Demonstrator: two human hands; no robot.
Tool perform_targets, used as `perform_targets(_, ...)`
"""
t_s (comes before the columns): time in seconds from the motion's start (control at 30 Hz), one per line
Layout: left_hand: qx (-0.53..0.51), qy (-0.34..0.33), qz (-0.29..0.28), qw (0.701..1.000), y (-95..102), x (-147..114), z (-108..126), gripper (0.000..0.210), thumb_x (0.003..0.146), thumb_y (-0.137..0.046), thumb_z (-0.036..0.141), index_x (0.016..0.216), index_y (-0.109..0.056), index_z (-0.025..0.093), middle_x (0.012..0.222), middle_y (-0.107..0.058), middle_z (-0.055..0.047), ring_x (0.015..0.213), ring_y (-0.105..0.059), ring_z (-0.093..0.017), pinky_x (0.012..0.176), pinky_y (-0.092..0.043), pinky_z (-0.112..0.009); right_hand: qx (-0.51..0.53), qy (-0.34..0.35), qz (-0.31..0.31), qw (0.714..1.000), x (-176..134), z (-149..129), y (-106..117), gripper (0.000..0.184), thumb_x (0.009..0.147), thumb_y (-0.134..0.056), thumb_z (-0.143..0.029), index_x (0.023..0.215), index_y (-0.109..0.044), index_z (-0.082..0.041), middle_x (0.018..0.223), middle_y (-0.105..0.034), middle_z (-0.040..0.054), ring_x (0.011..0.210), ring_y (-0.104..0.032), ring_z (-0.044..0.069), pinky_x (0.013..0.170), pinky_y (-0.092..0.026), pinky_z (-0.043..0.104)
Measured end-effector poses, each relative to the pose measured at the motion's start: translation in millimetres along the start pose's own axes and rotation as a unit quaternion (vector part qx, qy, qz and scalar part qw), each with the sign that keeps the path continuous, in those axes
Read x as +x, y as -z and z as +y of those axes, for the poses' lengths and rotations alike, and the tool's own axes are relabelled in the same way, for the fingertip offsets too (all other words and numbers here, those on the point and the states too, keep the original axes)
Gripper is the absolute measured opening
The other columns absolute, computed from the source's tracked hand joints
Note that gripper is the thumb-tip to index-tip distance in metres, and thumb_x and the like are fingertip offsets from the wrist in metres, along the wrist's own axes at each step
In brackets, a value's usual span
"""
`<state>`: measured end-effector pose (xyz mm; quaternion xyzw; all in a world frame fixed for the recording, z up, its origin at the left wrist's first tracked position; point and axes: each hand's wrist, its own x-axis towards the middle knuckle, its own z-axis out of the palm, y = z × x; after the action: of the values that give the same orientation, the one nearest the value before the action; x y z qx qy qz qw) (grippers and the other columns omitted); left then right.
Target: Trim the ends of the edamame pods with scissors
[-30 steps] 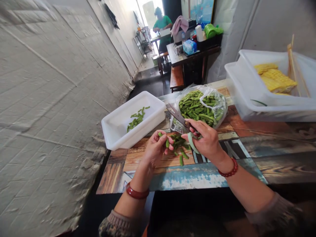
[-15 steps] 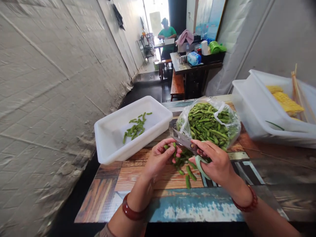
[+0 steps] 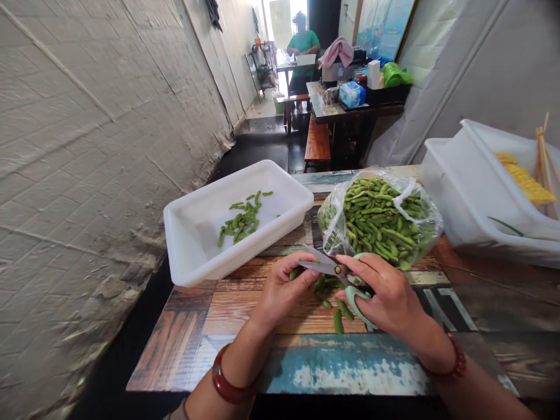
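Note:
Scissors (image 3: 335,269) with pale green handles are in my right hand (image 3: 387,291), their blades parted and pointing left. My left hand (image 3: 282,286) is closed on a green edamame pod (image 3: 296,272), mostly hidden by the fingers, and the blades reach right up to those fingertips. Below the scissors, loose edamame pods (image 3: 338,321) lie on the patchwork-wood table (image 3: 236,315). Just behind my right hand stands a clear plastic bag (image 3: 335,219) full of pods. To the left, a white tub (image 3: 192,256) holds a small heap of pods.
White tubs (image 3: 459,192) at the right contain yellow packets (image 3: 529,181) and wooden sticks (image 3: 541,151). Beyond the table are a wooden bench (image 3: 317,140) and a second table bearing assorted goods. A person in green (image 3: 303,44) sits far back. A pale wall (image 3: 87,175) runs along the left.
The scissor blades have parted wider and come over my left fingertips. The pod in my left hand is less visible now. The whole view has shifted slightly.

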<state>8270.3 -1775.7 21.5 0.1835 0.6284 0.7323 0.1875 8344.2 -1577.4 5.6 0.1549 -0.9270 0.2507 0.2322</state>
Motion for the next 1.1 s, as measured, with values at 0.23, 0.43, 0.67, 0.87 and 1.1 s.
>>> perform_targets(0.23, 0.037, -0.02, 0.016, 0.999, -1.2, -1, 1, 0.017, 0.081, -0.072, 0.033, 0.084, -0.074, 0.016, 0.088, -0.07, -0.007, 0.084, -0.061, -0.02, 0.076, -0.048, -0.031, 0.021, -0.016, -0.013, 1.0, 1, 0, 2, 0.046, 0.086, -0.067, -0.029, 0.129, -0.058, -0.016, 0.094, -0.063, 0.0093, 0.085, -0.06, 0.024, 0.076, -0.053, 0.039)
perform_targets(0.43, 0.038, -0.034, 0.008, 0.999, -1.3, -2, -2, 0.019, 0.081, -0.072, 0.035, 0.08, -0.074, 0.017, 0.09, -0.071, -0.008, 0.084, -0.062, -0.02, 0.074, -0.048, -0.031, 0.041, -0.015, -0.017, 0.999, -1, 2, 2, 0.044, 0.087, -0.065, -0.029, 0.13, -0.057, -0.02, 0.093, -0.064, 0.0078, 0.083, -0.061, 0.023, 0.075, -0.053, 0.037)
perform_targets(0.67, 0.002, -0.001, 0.001, 1.0, -2.5, -2, -7, 0.022, 0.082, -0.071, 0.037, 0.087, -0.07, 0.016, 0.081, -0.067, -0.006, 0.073, -0.057, -0.015, 0.064, -0.044, -0.026, 0.074, -0.025, -0.037, 0.996, -4, 5, 0, 0.046, 0.09, -0.063, -0.029, 0.134, -0.053, -0.022, 0.097, -0.066, 0.0064, 0.083, -0.064, 0.02, 0.072, -0.056, 0.031)
perform_targets(0.87, -0.066, 0.067, -0.018, 0.995, -8.6, -1, 0, 0.024, 0.085, -0.066, 0.037, 0.092, -0.057, 0.017, 0.074, -0.059, 0.0, 0.056, -0.049, -0.008, 0.049, -0.031, -0.02, 0.075, -0.036, 0.008, 0.996, -7, 9, -5, 0.046, 0.089, -0.066, -0.031, 0.133, -0.055, -0.021, 0.104, -0.068, 0.0086, 0.083, -0.066, 0.018, 0.074, -0.058, 0.031)
perform_targets(1.1, -0.171, 0.144, -0.002, 0.975, -6.0, 2, -7, 0.026, 0.065, -0.066, 0.012, 0.089, -0.06, 0.018, 0.078, -0.056, 0.001, 0.061, -0.045, -0.008, 0.055, -0.034, -0.021, 0.057, -0.027, 0.022, 0.998, -8, 9, -5, 0.048, 0.088, -0.066, -0.03, 0.134, -0.054, -0.022, 0.103, -0.068, 0.0086, 0.084, -0.067, 0.019, 0.076, -0.059, 0.032)
